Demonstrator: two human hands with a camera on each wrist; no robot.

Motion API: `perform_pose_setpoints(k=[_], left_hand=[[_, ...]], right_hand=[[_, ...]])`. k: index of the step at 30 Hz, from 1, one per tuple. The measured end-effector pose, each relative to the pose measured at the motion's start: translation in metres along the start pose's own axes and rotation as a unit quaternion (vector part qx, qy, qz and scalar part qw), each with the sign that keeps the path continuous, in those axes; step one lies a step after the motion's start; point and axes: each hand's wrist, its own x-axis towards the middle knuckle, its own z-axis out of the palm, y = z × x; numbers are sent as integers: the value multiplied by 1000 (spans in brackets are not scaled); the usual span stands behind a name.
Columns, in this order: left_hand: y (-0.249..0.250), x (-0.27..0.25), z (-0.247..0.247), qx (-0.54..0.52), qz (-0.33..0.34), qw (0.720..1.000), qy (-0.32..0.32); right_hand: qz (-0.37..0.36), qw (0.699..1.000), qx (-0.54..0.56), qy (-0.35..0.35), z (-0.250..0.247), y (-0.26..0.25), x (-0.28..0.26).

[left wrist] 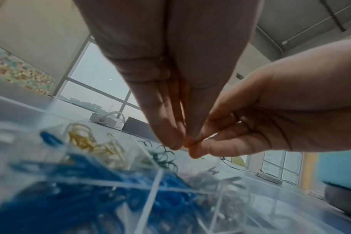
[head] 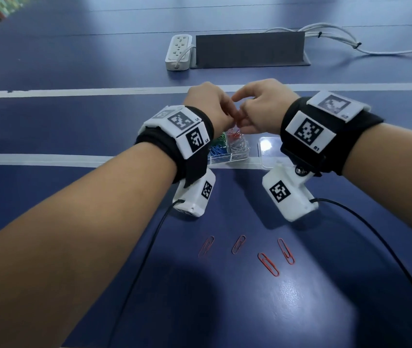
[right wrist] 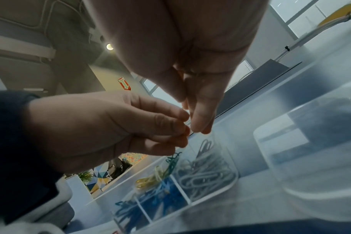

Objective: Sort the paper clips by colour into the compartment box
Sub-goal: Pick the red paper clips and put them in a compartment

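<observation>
Both hands meet fingertip to fingertip just above the clear compartment box (head: pixel 225 163). My left hand (head: pixel 230 114) and right hand (head: pixel 243 118) pinch a thin paper clip (left wrist: pixel 196 141) between them; it is mostly hidden and its colour is unclear. The box (right wrist: pixel 210 194) holds blue clips (left wrist: pixel 90 197), yellow clips (left wrist: pixel 84 139), green clips (right wrist: pixel 171 159) and white clips (right wrist: pixel 206 172) in separate compartments, with red clips (head: pixel 235 133) at the far side. Several red clips (head: pixel 268 263) lie loose on the blue table near me.
The box's clear lid (head: pixel 267 149) lies to its right. A white power strip (head: pixel 178 51), a dark grey box (head: pixel 248 50) and white cables (head: pixel 350 38) sit at the back. Black wrist-camera cords (head: pixel 137 272) trail over the near table.
</observation>
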Motion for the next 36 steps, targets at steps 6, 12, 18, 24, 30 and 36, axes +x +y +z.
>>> perform_pose_setpoints(k=[6,12,18,24,30,36], left_hand=[[-3,-7,-10,-20,29,999,9],[-1,-51,-25,94,135,982,-94],[-8,-98,-24,224,166,940,-196],[-19,-121,-21,300,120,916,-238],[-17,-132,-18,316,71,906,-273],[-12,-138,-12,318,94,904,-270]], right_hand=[[-22,1000,21,-1,-6,-1,-11],[-154,945,-286,-29,-9,-1,-57],[-152,875,-436,-144,-7,12,-112],[-89,859,-473,-173,-13,29,-141],[-95,845,-496,-179,-5,35,-153],[-92,857,-472,-183,-2,36,-156]])
